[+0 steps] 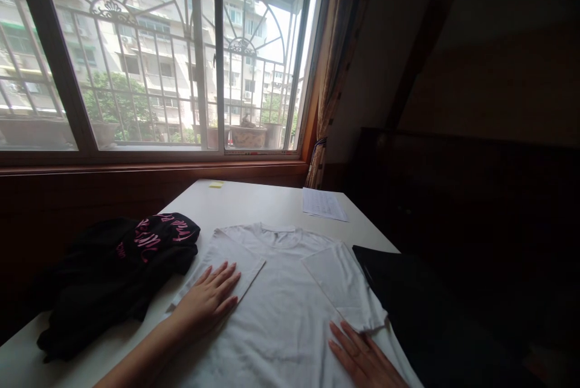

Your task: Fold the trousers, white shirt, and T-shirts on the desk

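Note:
A white T-shirt [285, 309] lies spread on the table, its neckline toward the window and both sleeves turned inward over the front. My left hand [211, 294] rests flat on the folded sleeve at the left, fingers stretched out. Lower on the right side, my right hand [360, 355] lies on the shirt just below the other sleeve, its fingers extended and holding nothing. The shirt's bottom part runs out of view at the lower edge.
A crumpled black garment with pink lettering [154, 249] lies at the table's left. Dark fabric [408, 291] is on the right. Toward the far edge of the white table [258, 200] are a sheet of paper [324, 204] and a yellow note [216, 184]. A window stands behind.

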Demonstrator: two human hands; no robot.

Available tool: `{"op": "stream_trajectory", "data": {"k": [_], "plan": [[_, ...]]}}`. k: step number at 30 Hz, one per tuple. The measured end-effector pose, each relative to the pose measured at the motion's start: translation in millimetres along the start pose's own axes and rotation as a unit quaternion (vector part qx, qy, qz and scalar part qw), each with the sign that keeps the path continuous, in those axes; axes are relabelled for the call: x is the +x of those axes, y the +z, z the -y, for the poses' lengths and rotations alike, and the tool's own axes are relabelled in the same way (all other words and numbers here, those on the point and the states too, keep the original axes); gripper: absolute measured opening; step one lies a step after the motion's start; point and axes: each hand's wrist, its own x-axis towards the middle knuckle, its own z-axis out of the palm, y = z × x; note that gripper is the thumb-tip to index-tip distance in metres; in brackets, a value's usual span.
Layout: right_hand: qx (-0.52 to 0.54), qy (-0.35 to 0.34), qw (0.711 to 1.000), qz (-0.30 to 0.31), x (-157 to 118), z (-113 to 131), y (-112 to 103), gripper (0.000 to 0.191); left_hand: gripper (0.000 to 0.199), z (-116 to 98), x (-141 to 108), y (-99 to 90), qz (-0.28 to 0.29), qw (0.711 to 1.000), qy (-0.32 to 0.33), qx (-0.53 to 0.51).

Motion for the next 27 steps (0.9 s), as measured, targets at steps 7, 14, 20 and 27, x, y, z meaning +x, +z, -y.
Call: {"op": "stream_trajectory", "data": {"k": [7,14,20,27], "plan": [[0.006,0.002,1.0,0.029,13,5,10,0.079,0.063,13,-1,-2.1,-0.014,0.999,-0.024,0.031],[0.068,0.037,0.997,0.026,32,18,-42,0.05,0.068,24,0,4.0,-0.025,0.996,-0.069,0.06],[0.046,0.135,0.985,-0.093,77,-20,-54,0.045,0.064,29,4,3.3,-0.021,0.994,-0.084,0.071],[0.007,0.282,0.958,0.046,127,-39,2,0.072,0.059,33,19,-1.0,0.0,0.99,-0.115,0.086]]}}
